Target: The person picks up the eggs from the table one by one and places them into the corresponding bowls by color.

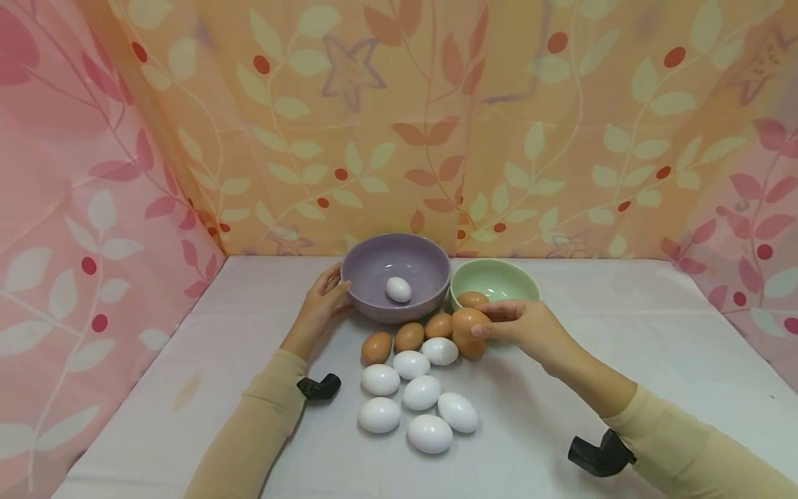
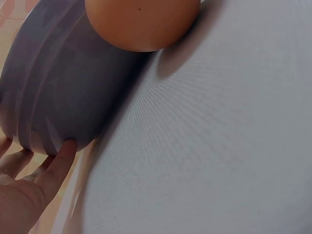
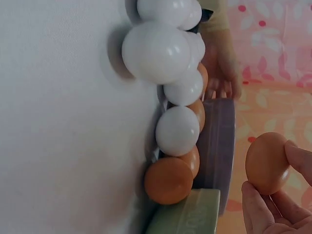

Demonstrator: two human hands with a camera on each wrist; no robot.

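My right hand (image 1: 520,329) pinches a brown egg (image 3: 268,163) between thumb and fingers, raised off the table near the green bowl's (image 1: 528,281) front rim. Another brown egg (image 1: 474,299) lies inside that bowl, partly hidden. With its fingertips on the outer wall, my left hand (image 1: 324,294) touches the left side of a larger purple bowl (image 1: 368,267). One white egg (image 1: 398,290) sits in the purple bowl. In front of the bowls, several brown eggs (image 1: 377,348) lie in a row; one is partly covered by the held egg.
Several white eggs (image 1: 430,434) are grouped on the white tablecloth (image 1: 536,443) nearer to me, in front of the brown ones. The two bowls stand side by side. A patterned curtain (image 1: 399,138) hangs behind the table and along both sides.
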